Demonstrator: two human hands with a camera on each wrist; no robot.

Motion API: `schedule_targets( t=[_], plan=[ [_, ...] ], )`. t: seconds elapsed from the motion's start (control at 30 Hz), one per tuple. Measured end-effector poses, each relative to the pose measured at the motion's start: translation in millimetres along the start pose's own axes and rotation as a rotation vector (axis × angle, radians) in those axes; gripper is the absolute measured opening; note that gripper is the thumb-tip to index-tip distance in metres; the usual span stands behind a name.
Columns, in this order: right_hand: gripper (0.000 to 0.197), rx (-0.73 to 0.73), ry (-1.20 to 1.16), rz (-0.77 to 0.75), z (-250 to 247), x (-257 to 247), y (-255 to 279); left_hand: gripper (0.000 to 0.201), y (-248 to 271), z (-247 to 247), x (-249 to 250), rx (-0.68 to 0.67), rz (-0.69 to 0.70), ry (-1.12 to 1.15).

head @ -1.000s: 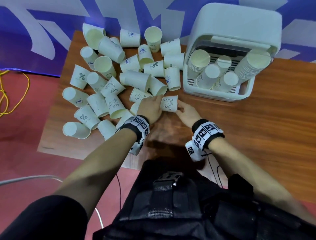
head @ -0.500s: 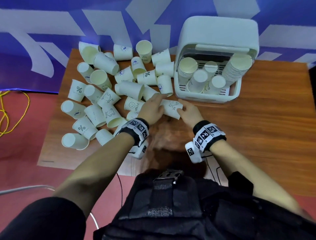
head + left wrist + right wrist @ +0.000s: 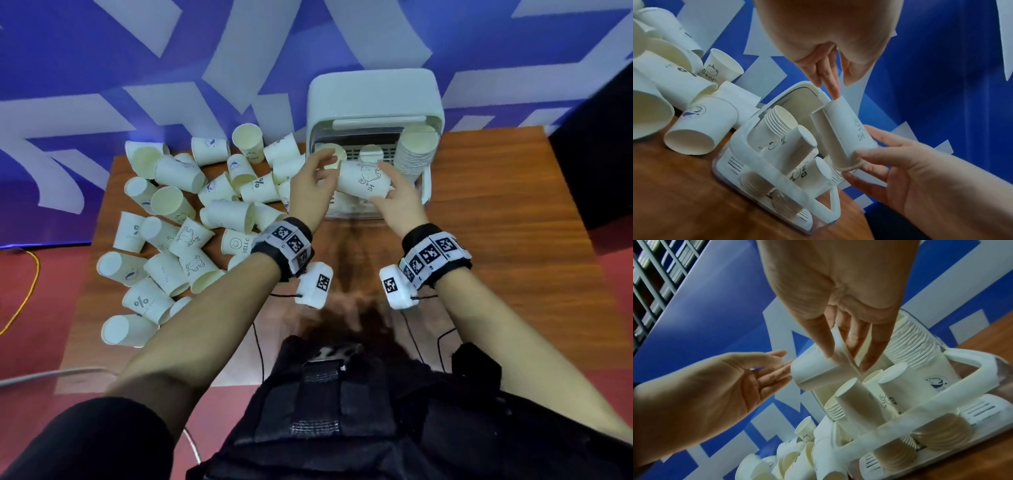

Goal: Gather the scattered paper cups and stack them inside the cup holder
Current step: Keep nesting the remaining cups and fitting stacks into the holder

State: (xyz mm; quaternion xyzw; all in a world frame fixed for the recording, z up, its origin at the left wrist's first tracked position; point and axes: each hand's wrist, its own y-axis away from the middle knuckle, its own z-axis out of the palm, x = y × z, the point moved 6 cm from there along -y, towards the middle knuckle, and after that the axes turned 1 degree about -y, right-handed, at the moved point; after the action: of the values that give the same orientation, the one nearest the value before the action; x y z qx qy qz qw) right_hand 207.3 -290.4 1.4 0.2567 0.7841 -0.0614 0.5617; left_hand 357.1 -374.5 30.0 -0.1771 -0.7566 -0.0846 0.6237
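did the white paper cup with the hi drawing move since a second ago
Yes. The white paper cup with the hi drawing went from the wooden table up and away, now held over the white plastic cup holder.

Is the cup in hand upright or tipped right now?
Tipped. The held cup lies nearly sideways above the cup holder, the right hand gripping its open rim end, base toward the left hand.

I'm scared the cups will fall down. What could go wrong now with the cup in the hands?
The held cup lies sideways over the cup holder, and the right hand grips it only at the rim end while the left hand just touches its base; it might slip. Lowered tilted, it could bump the upside-down cups in the holder instead of nesting on a stack.
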Motion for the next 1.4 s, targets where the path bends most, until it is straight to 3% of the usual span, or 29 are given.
schedule_targets(
  t=[0.1,0.33,0.43,0.63,0.97,1.4],
  plan=[
    [0.060,0.008,-0.132,0.034,-15,1,-4,0.035,-10,13,-3,0.003,-0.049,0.008],
    [0.059,-0.032,-0.265,0.037,-36,0,-11,0.072,-15,45,-25,-0.271,-0.187,-0.057],
    [0.059,-0.054,-0.267,0.045,-41,1,-17,0.068,-19,52,-26,-0.264,-0.206,-0.050],
    [0.059,-0.028,-0.198,0.029,-52,8,-34,0.056,-31,60,-11,-0.171,-0.066,-0.123],
    [0.053,-0.083,-0.080,0.040,-45,22,-60,0.049,-37,70,-9,-0.068,0.340,-0.636],
    [0.066,-0.230,0.151,0.026,-25,32,-80,0.044,-51,79,-32,-0.009,0.428,-0.763]
  ],
)
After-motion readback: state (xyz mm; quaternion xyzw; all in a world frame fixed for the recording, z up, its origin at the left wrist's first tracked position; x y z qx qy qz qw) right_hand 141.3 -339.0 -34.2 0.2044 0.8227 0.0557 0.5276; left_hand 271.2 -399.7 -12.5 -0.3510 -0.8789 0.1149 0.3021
